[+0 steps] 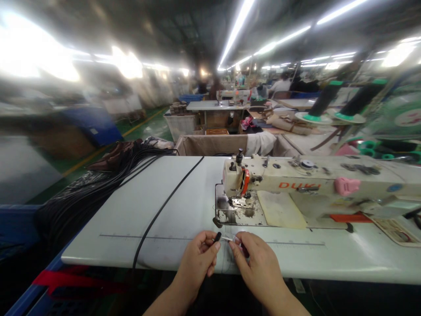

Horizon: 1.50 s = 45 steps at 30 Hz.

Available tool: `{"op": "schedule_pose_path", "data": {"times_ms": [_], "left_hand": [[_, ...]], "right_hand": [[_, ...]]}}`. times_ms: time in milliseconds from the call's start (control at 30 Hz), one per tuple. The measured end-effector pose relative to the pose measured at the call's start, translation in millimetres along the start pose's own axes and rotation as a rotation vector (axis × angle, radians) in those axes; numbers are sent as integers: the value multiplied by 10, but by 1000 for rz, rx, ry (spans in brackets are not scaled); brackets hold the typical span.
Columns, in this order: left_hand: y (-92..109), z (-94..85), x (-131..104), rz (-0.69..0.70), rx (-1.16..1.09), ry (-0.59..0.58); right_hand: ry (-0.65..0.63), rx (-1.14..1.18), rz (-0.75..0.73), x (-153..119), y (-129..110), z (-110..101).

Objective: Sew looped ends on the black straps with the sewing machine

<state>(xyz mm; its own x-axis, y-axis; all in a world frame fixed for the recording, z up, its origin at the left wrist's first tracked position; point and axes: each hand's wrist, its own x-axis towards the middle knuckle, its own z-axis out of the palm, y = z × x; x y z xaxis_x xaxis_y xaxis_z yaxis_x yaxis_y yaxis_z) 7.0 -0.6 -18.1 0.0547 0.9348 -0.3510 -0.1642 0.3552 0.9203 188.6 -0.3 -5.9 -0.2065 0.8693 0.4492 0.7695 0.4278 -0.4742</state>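
Note:
Near the front edge of the white table, my left hand (197,259) is closed on the end of a black cord (217,237), pinched between thumb and fingers. My right hand (258,259) grips a small pointed tool (226,238); its pale, narrow tip points left at the cord end, and its handle is mostly hidden in the fingers. Whether tip and cord touch, I cannot tell. Just beyond both hands stands a cream sewing machine (322,175), its needle area over a worn metal plate (240,215). Another black cord (164,206) runs across the table at left.
A thick bundle of black cords (95,197) hangs over the table's left side, above blue crates (18,228). A printed ruler (148,237) crosses the tabletop. Yellowish paper (281,209) lies under the machine arm. Dark thread cones (325,101) stand at right, with other workstations behind.

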Motion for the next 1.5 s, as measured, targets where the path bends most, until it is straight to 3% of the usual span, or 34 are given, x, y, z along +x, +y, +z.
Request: {"op": "schedule_pose_path", "data": {"times_ms": [367, 567, 733, 933, 1033, 1167, 1300, 1500], "left_hand": [[-37, -8, 40, -2, 59, -12], [-40, -24, 20, 3, 90, -37], [-39, -74, 7, -15, 64, -122], [6, -94, -14, -94, 71, -246], [17, -68, -10, -115, 122, -239], [30, -48, -7, -99, 149, -193], [44, -44, 4, -73, 179, -190], [30, -19, -4, -41, 265, -265]], "right_hand": [[26, -84, -75, 15, -30, -26], [-25, -60, -87, 1, -3, -32], [-145, 167, 46, 0, 78, -14], [-372, 639, 320, 21, 163, 48], [-339, 762, 390, 30, 182, 59], [-236, 705, 443, 22, 190, 53], [-178, 676, 385, -17, 182, 79], [-173, 409, 110, -5, 142, 55]]}}
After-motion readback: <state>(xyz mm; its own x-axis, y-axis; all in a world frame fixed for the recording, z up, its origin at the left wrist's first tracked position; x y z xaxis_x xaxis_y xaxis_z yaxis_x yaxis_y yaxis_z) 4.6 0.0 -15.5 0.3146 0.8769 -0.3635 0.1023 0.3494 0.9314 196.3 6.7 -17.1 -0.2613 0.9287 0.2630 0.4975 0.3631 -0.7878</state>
